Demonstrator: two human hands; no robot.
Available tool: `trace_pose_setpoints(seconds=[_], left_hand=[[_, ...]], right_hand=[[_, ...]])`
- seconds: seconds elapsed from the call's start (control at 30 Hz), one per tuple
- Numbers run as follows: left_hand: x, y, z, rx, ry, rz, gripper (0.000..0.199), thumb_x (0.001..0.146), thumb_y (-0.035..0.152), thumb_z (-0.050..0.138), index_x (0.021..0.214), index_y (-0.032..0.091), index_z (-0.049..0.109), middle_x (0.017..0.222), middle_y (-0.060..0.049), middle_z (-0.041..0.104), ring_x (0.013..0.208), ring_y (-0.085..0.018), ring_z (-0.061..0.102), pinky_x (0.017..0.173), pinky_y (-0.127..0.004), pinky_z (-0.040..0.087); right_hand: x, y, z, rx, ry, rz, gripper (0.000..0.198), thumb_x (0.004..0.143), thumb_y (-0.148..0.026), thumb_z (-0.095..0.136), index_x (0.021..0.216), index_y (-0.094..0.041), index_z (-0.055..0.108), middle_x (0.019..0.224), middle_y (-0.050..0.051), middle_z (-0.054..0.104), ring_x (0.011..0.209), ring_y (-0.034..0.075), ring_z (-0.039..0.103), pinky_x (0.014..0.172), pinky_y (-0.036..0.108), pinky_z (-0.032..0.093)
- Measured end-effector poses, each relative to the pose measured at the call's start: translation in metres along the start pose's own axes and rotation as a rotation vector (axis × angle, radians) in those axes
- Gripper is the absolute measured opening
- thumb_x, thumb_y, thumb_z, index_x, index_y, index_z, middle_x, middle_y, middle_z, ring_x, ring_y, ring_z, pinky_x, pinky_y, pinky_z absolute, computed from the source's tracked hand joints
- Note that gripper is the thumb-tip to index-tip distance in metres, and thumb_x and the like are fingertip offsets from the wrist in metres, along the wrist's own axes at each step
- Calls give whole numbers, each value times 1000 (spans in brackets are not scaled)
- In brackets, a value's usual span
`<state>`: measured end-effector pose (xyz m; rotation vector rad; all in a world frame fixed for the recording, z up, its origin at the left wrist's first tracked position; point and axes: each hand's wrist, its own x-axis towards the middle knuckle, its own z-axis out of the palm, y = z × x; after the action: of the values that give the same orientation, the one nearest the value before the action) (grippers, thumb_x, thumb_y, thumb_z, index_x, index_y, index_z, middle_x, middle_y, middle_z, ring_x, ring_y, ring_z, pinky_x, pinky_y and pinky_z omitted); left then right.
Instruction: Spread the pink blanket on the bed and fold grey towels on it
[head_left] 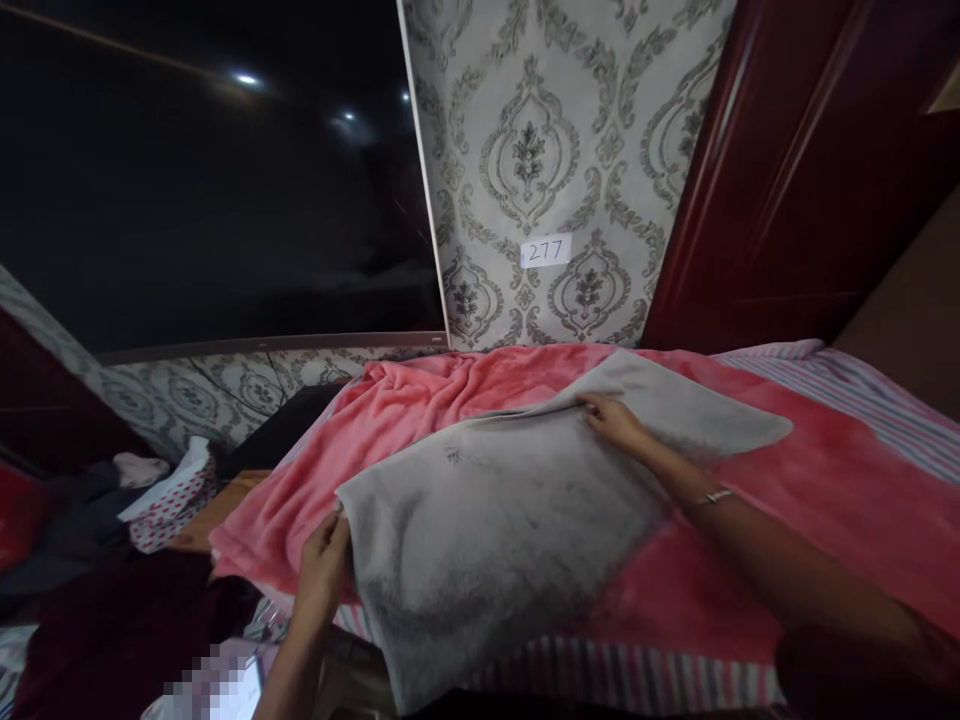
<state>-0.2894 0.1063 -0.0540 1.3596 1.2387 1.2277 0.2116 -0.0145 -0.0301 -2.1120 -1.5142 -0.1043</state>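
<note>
Holding gray cloth (510,520) | both hands (322,558) (616,424) | long axis lower-left to upper-right

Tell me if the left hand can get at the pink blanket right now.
Probably yes: the pink blanket lies bare beside the left hand, with nothing visible between. That hand seems to pinch the grey cloth, though, so it may need to let go first.

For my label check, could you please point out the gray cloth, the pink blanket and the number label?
Gray cloth (517,500), head view: its broad middle.
Pink blanket (330,450), head view: its rumpled left part.
Number label (546,251), head view: its centre.
</note>
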Motion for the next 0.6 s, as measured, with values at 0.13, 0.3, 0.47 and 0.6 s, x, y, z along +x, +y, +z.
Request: trace_pose_setpoints(seconds=[0.13, 0.3, 0.47, 0.6], left_hand=[[-1, 7, 1, 44, -56, 9, 57, 62, 72, 73, 83, 19, 74, 83, -8, 74, 95, -33, 69, 84, -45, 57], [0, 15, 2, 213, -41, 184, 61, 57, 73, 73, 85, 19, 76, 100, -11, 73, 102, -33, 65, 94, -46, 52], [3, 50, -1, 335, 140, 503, 49, 69, 68, 64, 78, 21, 74, 112, -11, 67, 103, -29, 61, 80, -37, 53], [4, 113, -2, 309, 100, 496, 41, 68, 61, 67, 63, 21, 62, 63, 0, 55, 58, -16, 48, 50, -27, 42]], right_hand=[[27, -17, 19, -60, -43, -40, 71, 72, 4, 46, 138, -18, 57, 149, 9, 51, 136, 20, 47, 113, 34, 39], [29, -21, 22, -157, -74, 55, 33, 93, -9, 42, 116, -16, 64, 127, 15, 61, 107, 22, 62, 91, 31, 46], [26, -13, -12, -205, -6, 216, 22, 100, -19, 41, 107, -16, 61, 105, 14, 68, 92, 23, 63, 77, 29, 43], [26, -11, -87, -211, 185, 362, 32, 104, -23, 29, 121, -11, 54, 106, 18, 68, 95, 26, 63, 74, 31, 42]])
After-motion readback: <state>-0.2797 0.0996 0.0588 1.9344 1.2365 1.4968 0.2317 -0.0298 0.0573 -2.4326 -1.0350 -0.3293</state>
